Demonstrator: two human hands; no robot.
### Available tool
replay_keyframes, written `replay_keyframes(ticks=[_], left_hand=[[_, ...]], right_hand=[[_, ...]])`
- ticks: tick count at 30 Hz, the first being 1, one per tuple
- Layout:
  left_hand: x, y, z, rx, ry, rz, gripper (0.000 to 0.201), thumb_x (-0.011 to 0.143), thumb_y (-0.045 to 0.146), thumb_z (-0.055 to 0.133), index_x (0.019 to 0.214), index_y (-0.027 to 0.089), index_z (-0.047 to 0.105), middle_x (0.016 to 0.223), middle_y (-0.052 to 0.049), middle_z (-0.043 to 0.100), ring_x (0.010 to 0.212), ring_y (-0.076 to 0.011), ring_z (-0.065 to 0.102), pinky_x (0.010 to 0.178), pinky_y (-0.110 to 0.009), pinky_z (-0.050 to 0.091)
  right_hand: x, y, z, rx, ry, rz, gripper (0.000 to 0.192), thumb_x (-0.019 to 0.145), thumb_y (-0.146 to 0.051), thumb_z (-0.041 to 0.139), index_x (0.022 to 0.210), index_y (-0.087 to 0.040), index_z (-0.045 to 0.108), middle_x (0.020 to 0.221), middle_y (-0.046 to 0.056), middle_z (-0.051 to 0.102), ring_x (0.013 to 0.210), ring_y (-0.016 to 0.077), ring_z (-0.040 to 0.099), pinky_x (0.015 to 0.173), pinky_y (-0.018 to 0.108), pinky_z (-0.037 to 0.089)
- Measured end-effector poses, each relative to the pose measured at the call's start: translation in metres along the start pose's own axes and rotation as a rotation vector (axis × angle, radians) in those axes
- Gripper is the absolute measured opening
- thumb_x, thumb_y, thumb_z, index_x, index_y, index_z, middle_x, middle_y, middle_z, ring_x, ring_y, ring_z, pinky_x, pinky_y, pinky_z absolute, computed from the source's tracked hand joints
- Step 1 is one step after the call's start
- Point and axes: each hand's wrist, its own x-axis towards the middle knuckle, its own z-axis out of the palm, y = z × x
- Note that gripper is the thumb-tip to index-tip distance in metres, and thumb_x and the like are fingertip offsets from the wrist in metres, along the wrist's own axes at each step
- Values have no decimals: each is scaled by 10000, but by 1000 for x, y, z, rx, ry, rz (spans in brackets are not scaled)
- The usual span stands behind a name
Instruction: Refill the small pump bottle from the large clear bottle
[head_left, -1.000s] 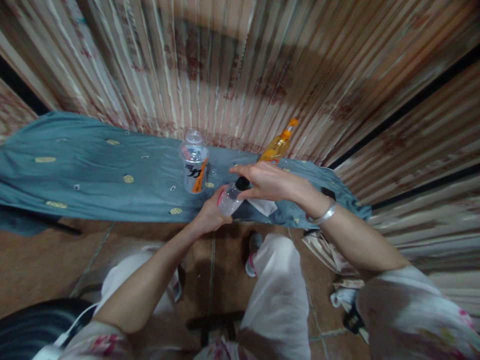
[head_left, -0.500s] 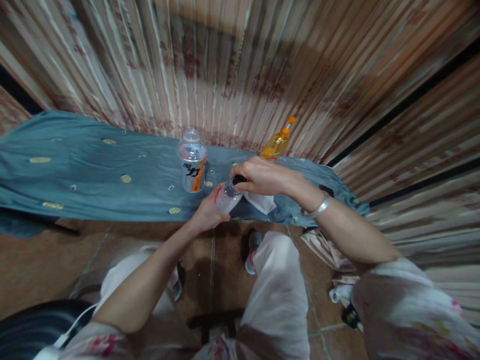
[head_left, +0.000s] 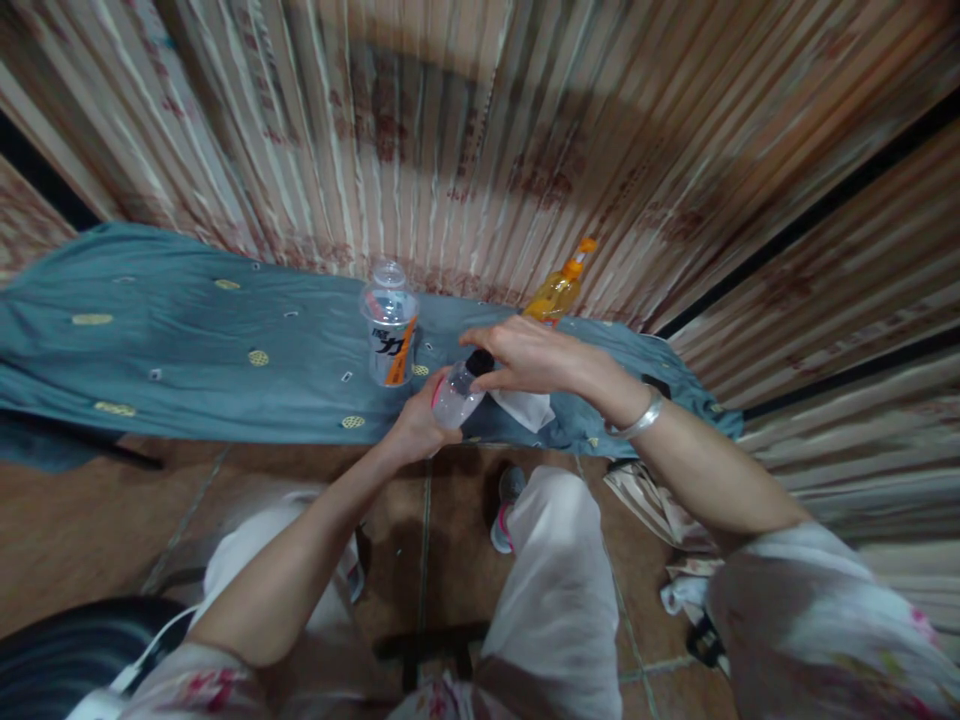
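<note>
My left hand (head_left: 414, 428) grips a small clear plastic bottle (head_left: 454, 398) by its lower half, tilted toward the right, over the front edge of a table covered with a blue-grey cloth (head_left: 187, 350). My right hand (head_left: 536, 357) is closed on the bottle's black cap (head_left: 480, 362), a silver bangle on its wrist. A white tissue (head_left: 525, 408) lies on the cloth just under my right hand.
A clear bottle with an orange and black label (head_left: 390, 325) stands on the cloth left of my hands. An orange drink bottle (head_left: 556, 290) leans by the striped curtain (head_left: 480, 130) behind. My white-trousered legs and a tiled floor lie below.
My right hand's fingers have shifted around the black cap, which shows more now. The small bottle stays in my left hand at nearly the same place.
</note>
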Motion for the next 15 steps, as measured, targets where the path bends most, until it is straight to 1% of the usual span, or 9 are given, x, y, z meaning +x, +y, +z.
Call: replay_keyframes(ticks=[1, 3, 5, 7, 9, 10, 12, 13, 15], left_hand=[[0, -1, 0, -2, 1, 1, 1030, 497, 135, 836, 1480, 215, 538, 1285, -74, 754, 1045, -282, 726, 948, -428, 573], [1, -2, 1, -7, 5, 5, 1042, 497, 126, 839, 1489, 226, 532, 1292, -72, 753, 1065, -284, 728, 957, -424, 573], [1, -3, 1, -11, 10, 10, 1060, 494, 113, 839, 1500, 226, 526, 1318, -79, 746, 1112, -293, 728, 981, -423, 572], [1, -4, 1, -14, 12, 16, 1059, 496, 110, 837, 1503, 219, 527, 1341, -88, 738, 1149, -303, 724, 1001, -429, 572], [1, -4, 1, -14, 8, 16, 1046, 500, 114, 837, 1495, 219, 533, 1333, -85, 743, 1139, -306, 725, 1000, -443, 576], [1, -3, 1, -11, 6, 14, 1039, 501, 115, 837, 1490, 220, 536, 1324, -82, 748, 1125, -304, 726, 999, -449, 577], [0, -2, 0, -3, 6, 9, 1033, 503, 117, 837, 1487, 218, 540, 1309, -81, 752, 1098, -300, 727, 997, -457, 576], [0, -2, 0, 3, 8, 7, 1033, 504, 118, 837, 1488, 216, 540, 1301, -82, 754, 1085, -299, 727, 993, -460, 576], [0, -1, 0, 13, 15, 5, 1033, 506, 122, 838, 1490, 214, 540, 1292, -82, 754, 1065, -296, 726, 982, -459, 578]], right_hand=[[0, 1, 1, 8, -7, -13, 407, 1030, -328, 753, 1389, -152, 680, 1207, 118, 797, 1123, 248, 735, 856, 283, 465], [1, 2, 2, 8, -22, -24, 319, 1039, -282, 727, 1334, -160, 711, 1171, 102, 798, 1116, 243, 736, 871, 286, 472], [2, 3, 3, 4, -6, -12, 267, 1055, -318, 706, 1265, -156, 741, 1127, 108, 798, 1102, 256, 740, 888, 307, 485], [2, 3, 3, 22, 26, -2, 337, 1036, -348, 739, 1313, -156, 724, 1136, 120, 799, 1102, 272, 744, 904, 327, 499], [2, 3, 3, 40, 28, -16, 382, 1018, -308, 762, 1365, -164, 701, 1163, 119, 802, 1105, 271, 749, 902, 324, 503], [2, 3, 3, 41, 19, -23, 356, 1020, -287, 754, 1352, -165, 711, 1160, 116, 806, 1100, 267, 752, 894, 319, 503], [2, 3, 3, 27, 10, -20, 255, 1046, -301, 716, 1255, -161, 758, 1110, 112, 812, 1076, 267, 758, 878, 316, 504], [3, 3, 3, 22, 17, -10, 250, 1052, -333, 711, 1223, -159, 770, 1085, 113, 813, 1065, 271, 761, 874, 320, 507], [3, 3, 4, 29, 43, 3, 324, 1034, -373, 743, 1276, -157, 753, 1085, 117, 813, 1062, 277, 762, 878, 327, 515]])
